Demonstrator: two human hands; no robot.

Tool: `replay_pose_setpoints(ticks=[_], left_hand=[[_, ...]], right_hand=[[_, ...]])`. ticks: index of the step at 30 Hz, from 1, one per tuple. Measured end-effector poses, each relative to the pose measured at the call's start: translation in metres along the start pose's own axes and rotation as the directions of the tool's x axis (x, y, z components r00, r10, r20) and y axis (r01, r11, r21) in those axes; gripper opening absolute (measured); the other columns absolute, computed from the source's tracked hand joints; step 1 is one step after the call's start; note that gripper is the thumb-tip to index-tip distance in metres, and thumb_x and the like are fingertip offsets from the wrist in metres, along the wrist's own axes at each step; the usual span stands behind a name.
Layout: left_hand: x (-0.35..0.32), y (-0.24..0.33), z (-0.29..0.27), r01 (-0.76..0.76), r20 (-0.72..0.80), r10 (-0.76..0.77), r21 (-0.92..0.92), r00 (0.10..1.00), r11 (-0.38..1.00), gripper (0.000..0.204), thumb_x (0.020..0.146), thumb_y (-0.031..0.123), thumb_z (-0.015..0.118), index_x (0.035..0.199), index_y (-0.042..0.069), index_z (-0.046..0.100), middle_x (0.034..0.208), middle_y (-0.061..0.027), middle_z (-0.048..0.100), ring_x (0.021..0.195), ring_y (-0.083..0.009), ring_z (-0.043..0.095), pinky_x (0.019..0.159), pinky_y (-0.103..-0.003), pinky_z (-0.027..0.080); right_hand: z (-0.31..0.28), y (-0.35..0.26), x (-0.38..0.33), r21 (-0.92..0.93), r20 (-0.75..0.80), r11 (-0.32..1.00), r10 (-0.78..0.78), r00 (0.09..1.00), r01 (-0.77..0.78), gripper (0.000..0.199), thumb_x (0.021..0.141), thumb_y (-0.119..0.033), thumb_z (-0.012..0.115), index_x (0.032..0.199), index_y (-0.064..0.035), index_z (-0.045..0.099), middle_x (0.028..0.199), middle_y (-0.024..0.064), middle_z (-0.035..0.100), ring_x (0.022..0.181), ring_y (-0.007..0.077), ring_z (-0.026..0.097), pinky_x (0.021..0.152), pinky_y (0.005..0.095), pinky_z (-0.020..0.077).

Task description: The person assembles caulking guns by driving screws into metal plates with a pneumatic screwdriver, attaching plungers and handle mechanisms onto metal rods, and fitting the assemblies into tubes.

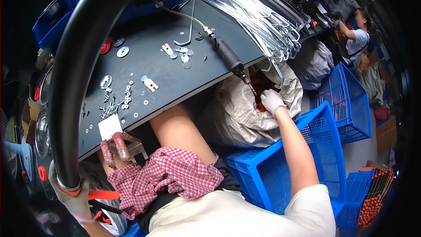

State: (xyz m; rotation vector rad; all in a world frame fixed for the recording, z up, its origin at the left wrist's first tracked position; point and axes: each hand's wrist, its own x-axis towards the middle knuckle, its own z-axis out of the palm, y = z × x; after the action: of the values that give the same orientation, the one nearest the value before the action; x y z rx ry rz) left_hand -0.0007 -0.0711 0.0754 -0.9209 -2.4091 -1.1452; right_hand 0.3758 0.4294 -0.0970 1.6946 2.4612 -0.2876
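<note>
Fingers of the gloved left hand (72, 195) are wrapped tight round the lower end of a big black curved tube (83, 48), which arcs up past the top edge; an orange band sits on the tube just above the grip. Fingers of the gloved right hand (272, 101) are curled down into the mouth of a white woven sack (239, 114) w/ red pieces inside; can't tell if they pinch anything.

Dark workbench (175, 79) runs diagonally btwn the hands. On its far end, a bundle of bent steel wire rods (258, 17). Blue mesh crates (324, 149) stand to the right of the sack, beside the right forearm. A black powered screwdriver (228, 57) lies on the bench w/ its tip over the edge, just above the right hand. Near the bench's left end: small flat metal plates (150, 83), round discs (123, 52), then a scatter of screws & washers (115, 103). Another person (357, 35) works at top right.
</note>
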Motion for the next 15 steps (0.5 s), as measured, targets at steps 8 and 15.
replay_pose_setpoints(ticks=[8, 15], left_hand=[[-0.011, -0.023, 0.004, -0.031, 0.067, 0.035, -0.068, 0.997, 0.997, 0.082, 0.052, 0.002, 0.064, 0.131, 0.003, 0.044, 0.124, -0.0119, 0.052, 0.115, -0.0264, 0.052, 0.103, -0.038, 0.036], [-0.012, 0.006, 0.01, 0.006, 0.301, 0.039, -0.148, 0.953, 0.989, 0.07, 0.052, -0.001, 0.063, 0.121, 0.003, 0.049, 0.109, -0.0079, 0.056, 0.103, -0.02, 0.055, 0.097, -0.032, 0.04]], right_hand=[[0.154, 0.12, 0.153, -0.012, -0.173, 0.977, 0.209, 0.962, -0.215, 0.052, 0.09, -0.046, 0.046, 0.129, -0.0122, 0.056, 0.134, 0.0128, 0.054, 0.117, 0.0281, 0.057, 0.09, 0.0381, 0.0482], [-0.014, 0.004, -0.037, 0.832, 0.043, 0.554, -0.088, 0.995, 0.013, 0.049, 0.086, -0.04, 0.067, 0.114, -0.0011, 0.056, 0.088, 0.0082, 0.063, 0.085, 0.0144, 0.059, 0.075, 0.0286, 0.0466]])
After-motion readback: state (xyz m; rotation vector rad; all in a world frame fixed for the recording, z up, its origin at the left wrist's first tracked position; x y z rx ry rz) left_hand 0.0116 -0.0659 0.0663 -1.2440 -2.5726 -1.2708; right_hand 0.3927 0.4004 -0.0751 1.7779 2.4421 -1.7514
